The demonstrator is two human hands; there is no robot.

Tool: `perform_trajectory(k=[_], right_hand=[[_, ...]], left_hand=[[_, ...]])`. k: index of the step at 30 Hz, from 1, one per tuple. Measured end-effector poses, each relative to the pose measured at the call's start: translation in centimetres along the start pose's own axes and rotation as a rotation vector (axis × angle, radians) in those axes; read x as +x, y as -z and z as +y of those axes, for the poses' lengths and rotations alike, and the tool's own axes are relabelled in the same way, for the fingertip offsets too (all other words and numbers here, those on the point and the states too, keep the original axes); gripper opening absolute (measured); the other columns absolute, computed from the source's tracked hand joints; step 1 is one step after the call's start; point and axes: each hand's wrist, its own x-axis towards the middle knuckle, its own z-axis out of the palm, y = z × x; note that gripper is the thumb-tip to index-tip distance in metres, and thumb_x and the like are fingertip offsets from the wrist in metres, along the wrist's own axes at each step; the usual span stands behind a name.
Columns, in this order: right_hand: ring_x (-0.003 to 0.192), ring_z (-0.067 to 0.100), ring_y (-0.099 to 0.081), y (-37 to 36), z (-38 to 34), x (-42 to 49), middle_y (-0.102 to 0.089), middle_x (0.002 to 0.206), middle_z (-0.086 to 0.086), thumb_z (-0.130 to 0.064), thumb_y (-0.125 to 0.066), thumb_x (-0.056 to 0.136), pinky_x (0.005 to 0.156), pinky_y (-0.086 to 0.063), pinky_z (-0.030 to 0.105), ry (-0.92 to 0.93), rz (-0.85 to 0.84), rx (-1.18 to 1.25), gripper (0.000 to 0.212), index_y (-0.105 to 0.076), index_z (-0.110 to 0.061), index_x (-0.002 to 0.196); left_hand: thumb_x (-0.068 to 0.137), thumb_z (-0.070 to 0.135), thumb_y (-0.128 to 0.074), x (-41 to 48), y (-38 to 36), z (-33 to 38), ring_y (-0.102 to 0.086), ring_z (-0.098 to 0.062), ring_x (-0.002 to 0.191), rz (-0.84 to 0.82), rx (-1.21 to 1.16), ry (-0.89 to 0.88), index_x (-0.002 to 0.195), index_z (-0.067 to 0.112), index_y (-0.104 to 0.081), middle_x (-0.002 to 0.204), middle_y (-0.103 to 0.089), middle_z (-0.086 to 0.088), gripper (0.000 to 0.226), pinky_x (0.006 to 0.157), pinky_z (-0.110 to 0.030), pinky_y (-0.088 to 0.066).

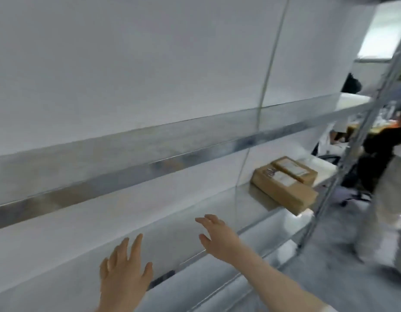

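Observation:
My left hand (pixel 124 270) is raised in front of a metal shelf unit, fingers spread and straight, holding nothing. My right hand (pixel 217 237) reaches forward over the middle shelf (pixel 168 224), fingers straight and apart, also holding nothing. Two brown cardboard parcels with white labels lie at the right end of that shelf: a larger one (pixel 285 191) overhanging the front edge and a smaller one (pixel 295 170) behind it. Both hands are well left of the parcels.
An upper shelf's metal front rail (pixel 150 167) crosses the view above the hands. A vertical metal post (pixel 343 158) stands at the unit's right end. Beyond it, a person in dark clothes (pixel 379 154) sits near a desk. A white wall backs the shelves.

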Motion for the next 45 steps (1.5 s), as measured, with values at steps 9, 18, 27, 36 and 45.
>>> perform_trajectory(k=[9, 18, 27, 36, 45], right_hand=[[0.122, 0.027, -0.046, 11.9, 23.0, -4.3, -0.034, 0.145, 0.0, -0.033, -0.043, 0.095, 0.091, -0.045, 0.036, -0.286, 0.13, -0.08, 0.048, -0.034, -0.03, 0.142], [0.121, 0.024, -0.044, 15.8, 42.7, 3.5, -0.033, 0.146, -0.004, -0.032, -0.039, 0.093, 0.094, -0.045, 0.036, -0.221, 0.062, -0.11, 0.048, -0.033, -0.03, 0.14], [0.124, 0.026, -0.041, 13.3, 45.5, 7.2, -0.029, 0.147, -0.016, -0.039, -0.044, 0.093, 0.099, -0.041, 0.036, -0.072, 0.004, 0.053, 0.046, -0.036, -0.041, 0.139], [0.137, 0.016, -0.028, 11.9, 44.8, 7.4, -0.006, 0.156, -0.017, -0.041, -0.05, 0.092, 0.106, -0.035, 0.03, 0.052, -0.111, 0.265, 0.052, -0.031, -0.043, 0.14], [0.126, -0.002, -0.021, 10.8, 44.8, 9.4, 0.0, 0.156, -0.019, -0.043, -0.052, 0.091, 0.094, -0.025, 0.013, -0.011, -0.187, 0.45, 0.058, -0.022, -0.053, 0.14]], left_hand=[[0.091, 0.058, -0.035, 3.7, -5.0, 22.6, -0.009, -0.026, 0.146, -0.092, -0.016, -0.24, 0.149, 0.039, 0.002, 0.16, 0.002, -0.002, 0.071, 0.115, -0.047, -0.013], [0.092, 0.062, -0.03, 8.5, -12.3, 42.9, -0.005, -0.021, 0.146, -0.071, -0.204, -0.222, 0.149, 0.04, 0.001, 0.159, 0.006, 0.007, 0.068, 0.117, -0.046, -0.011], [0.094, 0.057, -0.032, 14.6, -13.4, 50.0, -0.001, -0.019, 0.147, -0.04, -0.355, -0.217, 0.148, 0.044, -0.002, 0.159, -0.003, 0.012, 0.062, 0.116, -0.044, -0.01], [0.095, 0.05, -0.04, 16.7, -15.7, 47.3, -0.013, -0.017, 0.145, -0.157, -0.407, -0.16, 0.147, 0.041, -0.019, 0.158, 0.0, 0.021, 0.057, 0.113, -0.046, -0.026], [0.089, 0.058, -0.04, 16.8, -18.2, 48.9, -0.026, -0.012, 0.139, -0.058, -0.568, -0.161, 0.146, 0.039, -0.016, 0.151, 0.016, 0.031, 0.065, 0.106, -0.036, -0.039]])
